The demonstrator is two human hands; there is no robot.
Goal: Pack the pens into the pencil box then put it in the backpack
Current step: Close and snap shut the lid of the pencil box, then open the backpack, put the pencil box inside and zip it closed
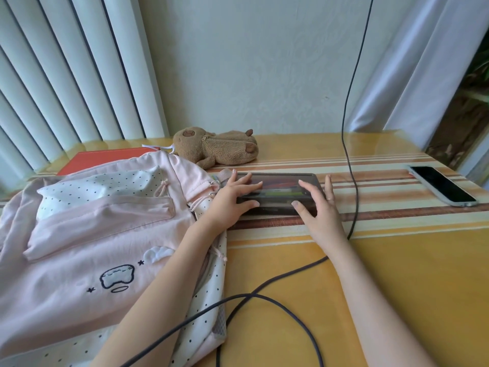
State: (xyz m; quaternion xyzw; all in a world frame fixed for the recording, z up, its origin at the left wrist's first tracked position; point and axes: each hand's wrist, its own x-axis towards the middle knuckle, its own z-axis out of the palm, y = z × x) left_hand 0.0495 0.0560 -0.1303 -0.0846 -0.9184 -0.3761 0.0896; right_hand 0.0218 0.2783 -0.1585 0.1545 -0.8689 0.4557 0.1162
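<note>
A dark translucent pencil box [277,192] lies flat on the table, lid down, with colored pens faintly visible through it. My left hand [232,198] rests on its left end with fingers spread over the lid. My right hand [317,207] lies on its right end, thumb at the front edge and fingers over the far side. A pink backpack [100,234] with white dotted panels lies on its side at the left, its top just beside the box.
A brown plush pouch [217,149] lies behind the box. An orange folder [98,158] sits behind the backpack. A phone [440,185] lies at the right. A dark cable [352,154] hangs down and loops across the striped yellow table [397,274].
</note>
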